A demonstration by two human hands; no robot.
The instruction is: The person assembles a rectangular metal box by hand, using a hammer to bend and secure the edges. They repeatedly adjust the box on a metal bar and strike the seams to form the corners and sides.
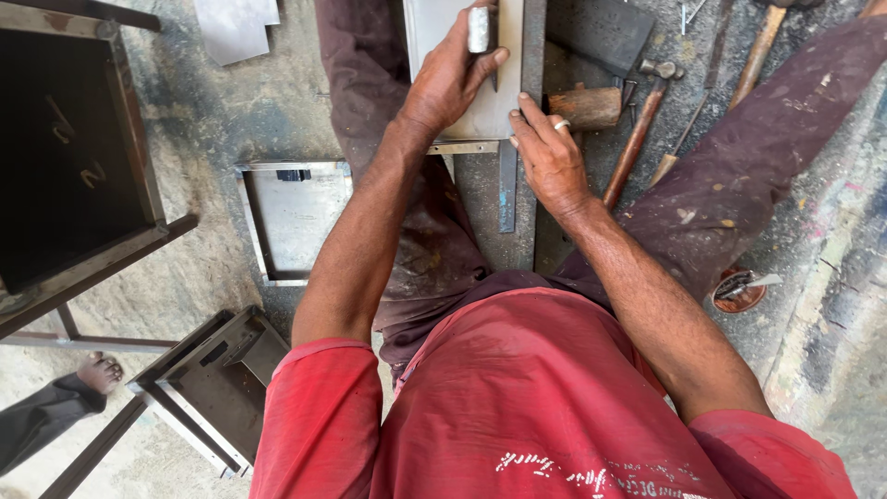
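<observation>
Concrete floor [231,120]: left hand [448,79] grips metal cylinder [478,30], right hand [550,157] flat on sheet's [453,23] edge.

Rough grey concrete floor [231,120] carrying workshop pieces

A shallow square sheet-metal tray [294,220] is lying flat on it left of the person's legs, wooden-handled hammers [637,129] are resting at upper right, a small round rusty tin [739,289] is sitting near the right leg, and dark metal frames [78,157] are standing left.
</observation>
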